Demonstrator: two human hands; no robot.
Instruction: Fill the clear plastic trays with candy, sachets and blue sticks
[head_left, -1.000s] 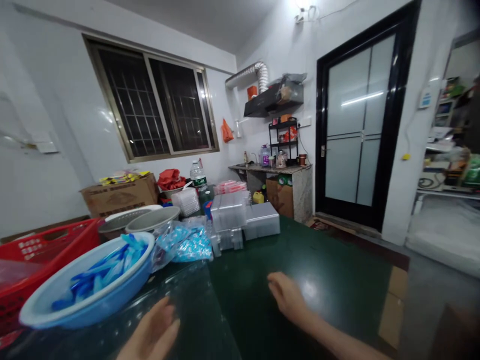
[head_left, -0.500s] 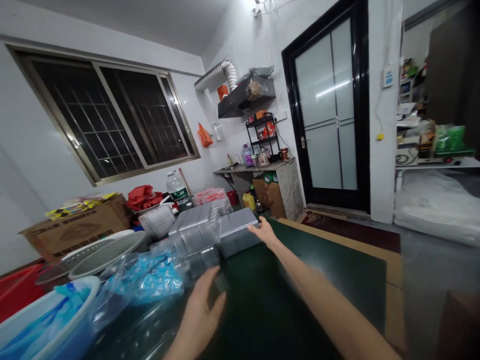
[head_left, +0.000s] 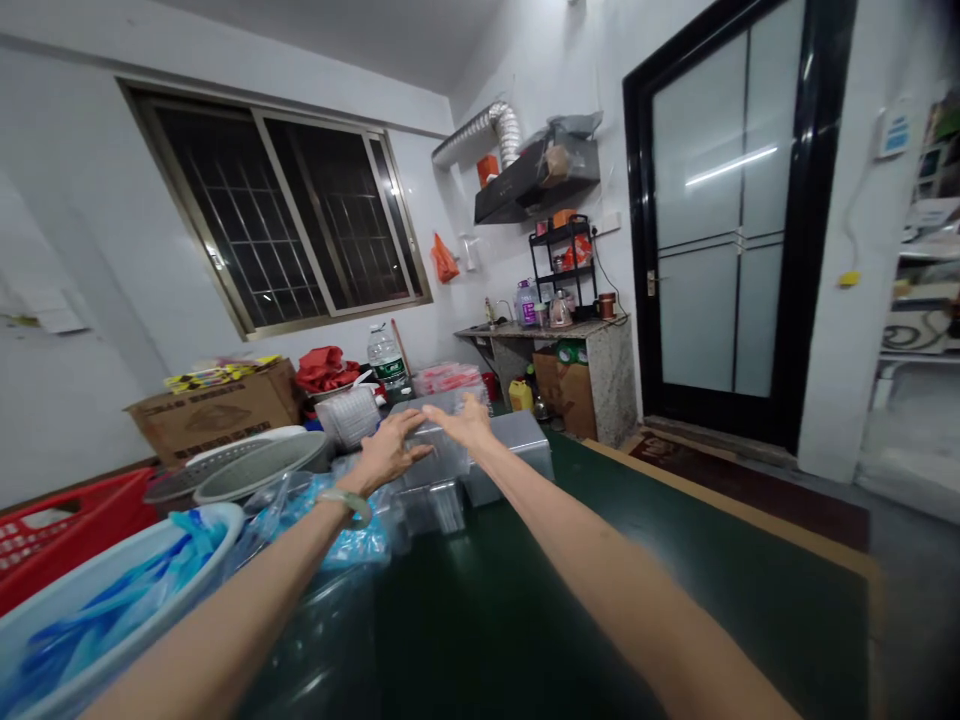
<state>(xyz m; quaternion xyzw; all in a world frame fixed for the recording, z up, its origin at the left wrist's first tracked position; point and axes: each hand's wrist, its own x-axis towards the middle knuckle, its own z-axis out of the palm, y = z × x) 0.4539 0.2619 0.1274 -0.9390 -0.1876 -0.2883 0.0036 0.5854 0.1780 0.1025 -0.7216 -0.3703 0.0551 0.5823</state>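
Both my arms reach far across the dark green table. My left hand and my right hand rest on top of a stack of clear plastic boxes at the table's far side. The fingers of both hands lie stretched and flat over the top pack, one hand at each end. A wrapped grey block of boxes lies just right of the stack. A pale bangle sits on my left wrist.
A light blue basin with blue pieces stands at the near left, beside a red basket, grey bowls and a cardboard box. A clear bag of blue pieces lies under my left forearm. A black-framed door is at right.
Both hands have moved forward from near the table's front edge to the stack of clear boxes; the left hand joined the right on top of it. The view swung about.
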